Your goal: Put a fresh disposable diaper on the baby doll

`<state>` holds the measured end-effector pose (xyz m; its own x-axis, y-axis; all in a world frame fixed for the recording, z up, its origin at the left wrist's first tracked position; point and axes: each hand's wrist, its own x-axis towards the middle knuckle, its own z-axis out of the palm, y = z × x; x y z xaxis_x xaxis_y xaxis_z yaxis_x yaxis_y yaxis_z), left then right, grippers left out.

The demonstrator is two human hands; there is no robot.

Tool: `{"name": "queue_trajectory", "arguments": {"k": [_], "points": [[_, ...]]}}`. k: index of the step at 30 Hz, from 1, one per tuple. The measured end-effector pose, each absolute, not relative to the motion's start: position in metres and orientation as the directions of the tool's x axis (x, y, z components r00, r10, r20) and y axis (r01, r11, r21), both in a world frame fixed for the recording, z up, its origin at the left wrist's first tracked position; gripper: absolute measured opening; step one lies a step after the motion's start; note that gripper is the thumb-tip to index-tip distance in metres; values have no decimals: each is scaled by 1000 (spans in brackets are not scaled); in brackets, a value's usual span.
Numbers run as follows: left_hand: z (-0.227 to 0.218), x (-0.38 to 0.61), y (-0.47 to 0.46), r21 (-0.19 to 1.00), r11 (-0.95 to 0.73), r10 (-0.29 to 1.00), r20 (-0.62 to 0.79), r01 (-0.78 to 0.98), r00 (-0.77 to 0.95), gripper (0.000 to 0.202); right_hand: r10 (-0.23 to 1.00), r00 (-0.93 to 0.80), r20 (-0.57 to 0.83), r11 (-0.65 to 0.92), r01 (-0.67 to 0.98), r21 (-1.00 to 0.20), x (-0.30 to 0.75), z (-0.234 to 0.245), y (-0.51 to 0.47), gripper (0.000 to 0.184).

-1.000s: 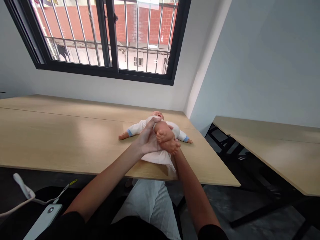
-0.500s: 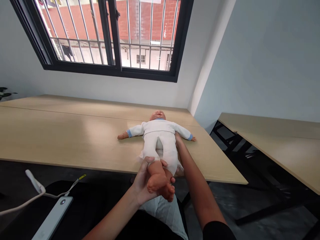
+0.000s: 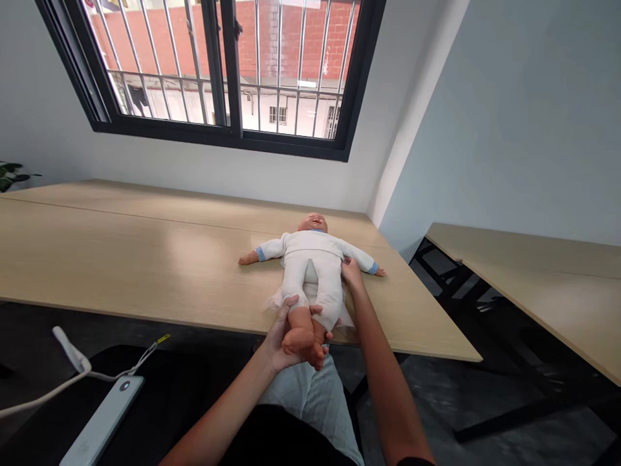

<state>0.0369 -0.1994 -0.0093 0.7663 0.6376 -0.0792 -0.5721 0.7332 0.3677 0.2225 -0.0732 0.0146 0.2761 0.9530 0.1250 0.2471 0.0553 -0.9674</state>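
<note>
A baby doll (image 3: 313, 262) in a white suit with blue cuffs lies on its back on the wooden table (image 3: 145, 259), head toward the window and arms spread. Its bare feet stick out past the table's near edge. My left hand (image 3: 286, 336) is wrapped round both of the doll's ankles at that edge. My right hand (image 3: 352, 273) rests at the doll's right hip, fingers pinching the white suit at the waist.
A second wooden table (image 3: 533, 272) stands to the right across a gap with dark floor. A white phone-like device (image 3: 101, 424) with a cable lies at my lower left. A barred window (image 3: 228, 65) fills the wall behind.
The doll's legs came down from raised over its body to flat and stretched toward me. My left hand followed with the feet; my right hand moved up to the doll's hip.
</note>
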Motion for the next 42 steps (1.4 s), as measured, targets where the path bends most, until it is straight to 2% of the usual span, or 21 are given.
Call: {"name": "queue_trajectory", "arguments": {"k": [3,5,7,9,13,15,19,22,24,26,27,29,31,33,36,39,42], "points": [[-4,37,-210,358,724,669,-156,-589,727,45,867,428,256,97,360,-928,224,-4,-105,50],[0,33,-220,366,714,686,-193,-597,701,48,857,415,306,139,384,-913,223,-14,-139,45],[4,25,-231,405,693,704,-202,-596,681,54,884,310,349,189,448,-874,222,-22,-174,33],[7,15,-239,462,677,708,-199,-573,677,60,894,205,398,244,522,-818,221,-27,-204,30],[9,-6,-245,594,637,719,-228,-491,657,60,928,-32,371,307,629,-714,222,-35,-231,44],[8,-13,-245,656,593,765,-280,-467,580,52,924,-82,374,323,691,-646,220,-40,-232,52],[5,-20,-245,753,518,841,-362,-405,403,44,882,-86,464,351,777,-523,212,-48,-226,53],[-3,-22,-245,830,452,872,-332,-328,360,52,847,-56,529,354,802,-482,204,-51,-224,48],[-10,-24,-242,905,372,896,-291,-208,334,60,824,-30,565,348,815,-463,200,-53,-223,44],[-18,-27,-235,984,177,965,-167,-34,205,60,815,-29,578,337,836,-433,197,-53,-221,43],[-21,-29,-230,996,41,993,-50,84,110,55,816,-37,577,329,850,-412,196,-52,-219,42],[-23,-34,-218,905,-209,971,236,370,-29,43,828,-66,556,311,880,-360,195,-50,-217,42],[-24,-39,-205,724,-291,915,402,626,-39,39,848,-93,522,294,902,-316,194,-48,-215,43],[-24,-42,-191,581,-255,917,400,773,2,35,871,-113,478,282,912,-298,193,-46,-216,44],[-28,-44,-174,464,-252,947,300,850,117,35,897,-114,428,266,912,-313,191,-43,-219,40],[-32,-42,-162,443,-340,936,242,830,254,47,907,-123,403,273,900,-339,191,-41,-220,38],[-32,-38,-152,503,-493,870,276,709,409,48,915,-137,378,279,893,-352,193,-36,-216,37]]}}
